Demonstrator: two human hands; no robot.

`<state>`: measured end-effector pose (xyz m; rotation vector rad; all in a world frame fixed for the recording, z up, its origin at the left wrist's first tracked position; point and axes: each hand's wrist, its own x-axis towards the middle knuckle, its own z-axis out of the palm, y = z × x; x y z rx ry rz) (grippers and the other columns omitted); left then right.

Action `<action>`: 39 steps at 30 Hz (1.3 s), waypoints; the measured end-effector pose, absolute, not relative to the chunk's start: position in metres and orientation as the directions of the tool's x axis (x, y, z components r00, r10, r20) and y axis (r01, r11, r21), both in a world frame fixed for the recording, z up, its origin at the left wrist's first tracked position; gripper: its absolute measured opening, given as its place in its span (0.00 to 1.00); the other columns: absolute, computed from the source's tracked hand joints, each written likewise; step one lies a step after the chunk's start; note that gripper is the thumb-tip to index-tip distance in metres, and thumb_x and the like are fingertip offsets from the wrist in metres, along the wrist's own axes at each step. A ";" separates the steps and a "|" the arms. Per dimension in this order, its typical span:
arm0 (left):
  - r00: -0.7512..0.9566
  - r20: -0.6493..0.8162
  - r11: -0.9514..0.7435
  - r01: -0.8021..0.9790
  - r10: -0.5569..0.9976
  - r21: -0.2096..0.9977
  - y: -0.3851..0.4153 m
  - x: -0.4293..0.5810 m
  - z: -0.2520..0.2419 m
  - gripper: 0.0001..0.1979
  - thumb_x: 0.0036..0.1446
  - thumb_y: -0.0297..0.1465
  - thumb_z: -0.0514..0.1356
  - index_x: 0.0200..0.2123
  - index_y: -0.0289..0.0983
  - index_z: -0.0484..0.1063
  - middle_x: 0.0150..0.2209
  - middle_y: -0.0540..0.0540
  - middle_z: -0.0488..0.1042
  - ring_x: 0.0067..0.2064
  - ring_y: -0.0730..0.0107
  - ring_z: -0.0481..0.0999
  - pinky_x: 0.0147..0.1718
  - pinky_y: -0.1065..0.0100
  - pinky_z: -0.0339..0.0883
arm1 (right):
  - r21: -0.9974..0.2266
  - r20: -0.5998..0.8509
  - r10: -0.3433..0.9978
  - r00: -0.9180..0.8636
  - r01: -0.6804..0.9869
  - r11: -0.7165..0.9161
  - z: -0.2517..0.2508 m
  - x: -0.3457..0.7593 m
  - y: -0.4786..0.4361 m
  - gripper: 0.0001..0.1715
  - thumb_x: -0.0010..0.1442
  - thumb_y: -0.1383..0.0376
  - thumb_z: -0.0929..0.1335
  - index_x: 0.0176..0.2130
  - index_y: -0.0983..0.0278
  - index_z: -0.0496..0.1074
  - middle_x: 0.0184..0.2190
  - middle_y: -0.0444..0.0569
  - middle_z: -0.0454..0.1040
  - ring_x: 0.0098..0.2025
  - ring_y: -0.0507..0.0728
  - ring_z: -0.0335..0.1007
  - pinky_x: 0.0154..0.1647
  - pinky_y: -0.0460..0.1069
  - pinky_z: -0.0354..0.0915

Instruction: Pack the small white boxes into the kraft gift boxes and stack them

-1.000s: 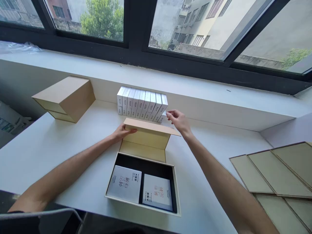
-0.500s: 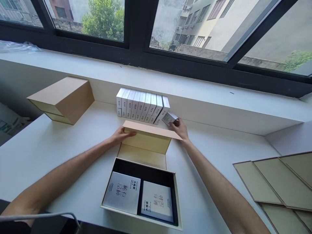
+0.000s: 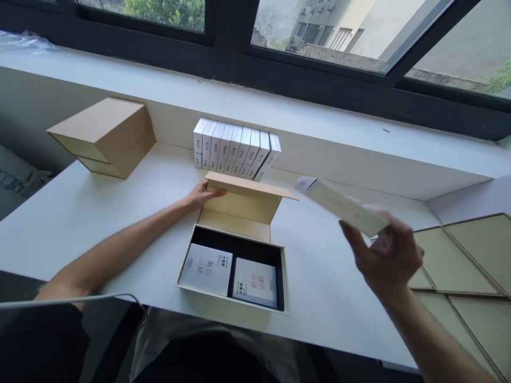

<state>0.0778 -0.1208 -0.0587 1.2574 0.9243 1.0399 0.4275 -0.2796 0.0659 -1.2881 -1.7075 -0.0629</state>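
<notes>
My left hand (image 3: 202,196) grips the left end of the raised tan lid (image 3: 243,205), thumb on its inner face. The lid belongs to an open gift box (image 3: 286,282) with a black lining. Inside lie two silver-white tea boxes, the left one (image 3: 207,268) and the right one (image 3: 255,282), with a divider between them. To the right, above the table, my right hand (image 3: 389,255) is closed on a slim white box (image 3: 343,206), which is tilted and smeared by motion.
Two stacked layers of slim white boxes (image 3: 235,149) stand against the ledge behind the lid. A closed tan box (image 3: 107,135) sits back left. Several flat cream panels (image 3: 475,260) lie at the right. A cable (image 3: 80,299) crosses the lower left.
My right hand has moved right and toward me, carrying the slim white box away from the row. My left hand stays on the lid. The view has tilted downward.
</notes>
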 end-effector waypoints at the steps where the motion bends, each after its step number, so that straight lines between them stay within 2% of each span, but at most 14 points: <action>1: 0.285 0.021 0.009 -0.103 0.958 0.995 -0.120 0.077 -0.060 0.33 0.36 0.46 0.76 0.44 0.33 0.78 0.46 0.40 0.82 0.50 0.52 0.79 0.54 0.55 0.72 | -0.374 0.683 0.705 -0.191 0.737 0.563 0.067 0.418 -0.292 0.26 0.59 0.65 0.72 0.56 0.51 0.69 0.53 0.50 0.77 0.56 0.63 0.74 0.53 0.59 0.74; 3: 0.284 0.028 0.001 -0.103 0.958 0.995 -0.119 0.077 -0.063 0.33 0.37 0.46 0.75 0.44 0.32 0.78 0.45 0.40 0.82 0.50 0.52 0.79 0.53 0.55 0.72 | -0.263 0.513 0.606 -0.608 0.560 0.785 0.064 0.403 -0.310 0.29 0.60 0.69 0.68 0.59 0.51 0.68 0.59 0.50 0.73 0.60 0.63 0.70 0.55 0.60 0.72; 4: 0.285 0.032 -0.002 -0.103 0.958 0.995 -0.119 0.077 -0.064 0.33 0.37 0.46 0.75 0.44 0.33 0.79 0.45 0.40 0.82 0.49 0.52 0.79 0.53 0.55 0.72 | -0.272 0.385 0.548 -0.743 0.476 0.836 0.060 0.398 -0.317 0.28 0.61 0.69 0.66 0.59 0.52 0.69 0.62 0.51 0.70 0.63 0.62 0.67 0.59 0.62 0.69; 6: 0.287 0.044 -0.015 -0.102 0.957 0.995 -0.118 0.077 -0.065 0.32 0.38 0.46 0.75 0.44 0.33 0.79 0.45 0.39 0.82 0.49 0.52 0.79 0.53 0.55 0.72 | -0.333 0.197 0.476 -0.857 0.398 0.855 0.054 0.392 -0.323 0.23 0.63 0.67 0.63 0.56 0.56 0.71 0.63 0.53 0.69 0.66 0.62 0.63 0.66 0.66 0.59; 8: 0.293 0.057 -0.027 -0.104 0.955 0.994 -0.117 0.076 -0.065 0.32 0.38 0.46 0.75 0.44 0.32 0.79 0.45 0.39 0.82 0.49 0.52 0.79 0.52 0.55 0.72 | -0.375 0.171 0.482 -0.859 0.396 0.838 0.050 0.387 -0.324 0.18 0.65 0.66 0.62 0.51 0.59 0.73 0.57 0.53 0.74 0.63 0.61 0.67 0.69 0.65 0.54; 11: 0.296 0.053 -0.023 -0.105 0.954 0.994 -0.115 0.076 -0.066 0.33 0.38 0.46 0.76 0.44 0.31 0.79 0.45 0.38 0.82 0.48 0.52 0.80 0.52 0.54 0.72 | -0.334 0.256 0.511 -0.821 0.421 0.843 0.050 0.368 -0.319 0.12 0.66 0.66 0.64 0.48 0.62 0.73 0.46 0.52 0.80 0.53 0.58 0.73 0.65 0.60 0.60; 13: 0.292 0.049 -0.019 -0.107 0.955 0.994 -0.115 0.075 -0.067 0.33 0.38 0.46 0.76 0.45 0.31 0.78 0.45 0.38 0.82 0.48 0.52 0.80 0.52 0.55 0.72 | -0.277 0.248 0.479 -0.842 0.412 0.868 0.050 0.348 -0.313 0.13 0.67 0.64 0.65 0.50 0.64 0.72 0.47 0.54 0.78 0.54 0.59 0.72 0.61 0.58 0.62; 16: 0.283 0.049 -0.022 -0.099 0.958 0.995 -0.114 0.075 -0.068 0.33 0.38 0.46 0.75 0.45 0.31 0.78 0.45 0.38 0.81 0.47 0.53 0.80 0.51 0.56 0.71 | -0.237 0.114 0.420 -0.900 0.386 0.892 0.044 0.320 -0.304 0.17 0.69 0.58 0.63 0.50 0.64 0.73 0.53 0.57 0.74 0.56 0.62 0.68 0.57 0.58 0.64; 19: 0.281 0.045 -0.021 -0.089 0.959 0.996 -0.115 0.075 -0.067 0.33 0.38 0.46 0.75 0.44 0.31 0.78 0.45 0.38 0.81 0.47 0.54 0.80 0.50 0.57 0.72 | -0.239 0.008 0.395 -0.919 0.382 0.893 0.037 0.306 -0.298 0.20 0.71 0.53 0.61 0.45 0.63 0.74 0.50 0.56 0.74 0.55 0.63 0.67 0.55 0.58 0.64; 22: 0.286 0.037 -0.010 -0.096 0.957 0.995 -0.117 0.076 -0.062 0.34 0.36 0.48 0.75 0.43 0.31 0.78 0.45 0.38 0.81 0.46 0.54 0.80 0.49 0.57 0.72 | -0.276 -0.049 0.382 -0.923 0.381 0.883 0.035 0.304 -0.296 0.21 0.72 0.53 0.60 0.42 0.63 0.74 0.47 0.54 0.75 0.57 0.62 0.65 0.57 0.58 0.61; 28: 0.271 0.023 0.007 -0.110 0.962 0.994 -0.120 0.076 -0.057 0.34 0.34 0.48 0.76 0.41 0.31 0.78 0.44 0.38 0.82 0.46 0.54 0.80 0.49 0.57 0.72 | -0.300 -0.059 0.374 -0.926 0.374 0.878 0.036 0.299 -0.294 0.21 0.71 0.52 0.61 0.41 0.63 0.74 0.42 0.51 0.75 0.49 0.60 0.67 0.57 0.58 0.58; 39: 0.248 0.037 -0.013 -0.098 0.968 0.995 -0.122 0.076 -0.057 0.32 0.35 0.47 0.76 0.40 0.31 0.78 0.41 0.39 0.82 0.44 0.56 0.79 0.49 0.58 0.71 | -0.292 -0.026 0.372 -0.928 0.363 0.885 0.034 0.293 -0.293 0.22 0.72 0.52 0.60 0.44 0.62 0.76 0.44 0.52 0.76 0.50 0.60 0.68 0.56 0.57 0.61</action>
